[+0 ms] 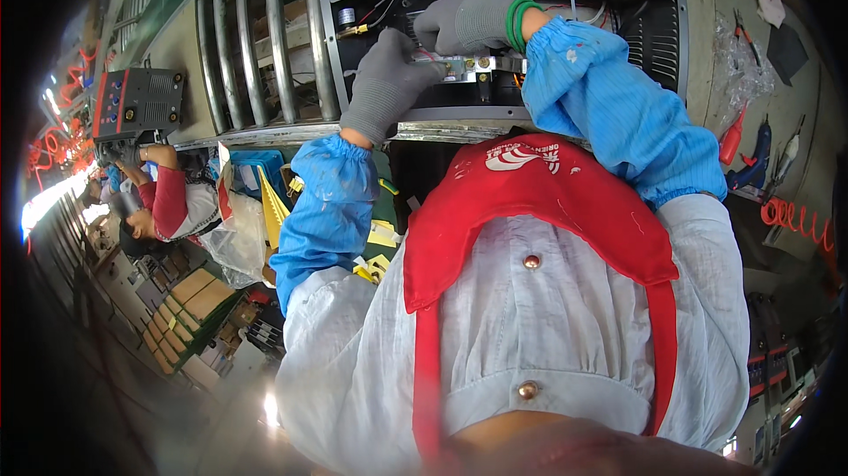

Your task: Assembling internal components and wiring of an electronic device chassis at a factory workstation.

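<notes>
Fingers point(397, 41) bent and bunched together on left hand point(389, 80), narrowly curled on right hand point(464, 24); cannot tell whether pinching anything. Both reaching into the open black casing point(477, 112), at the far side of the scene, just right of metal rollers point(281, 34). Best to steady the small metal-fitted part point(483, 64), right of left hand, with light pressure, without leaning wrists on the rim.

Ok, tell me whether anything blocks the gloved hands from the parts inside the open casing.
Nothing visible does: the left hand and right hand both reach into the open casing; what lies beneath them is hidden.
</notes>
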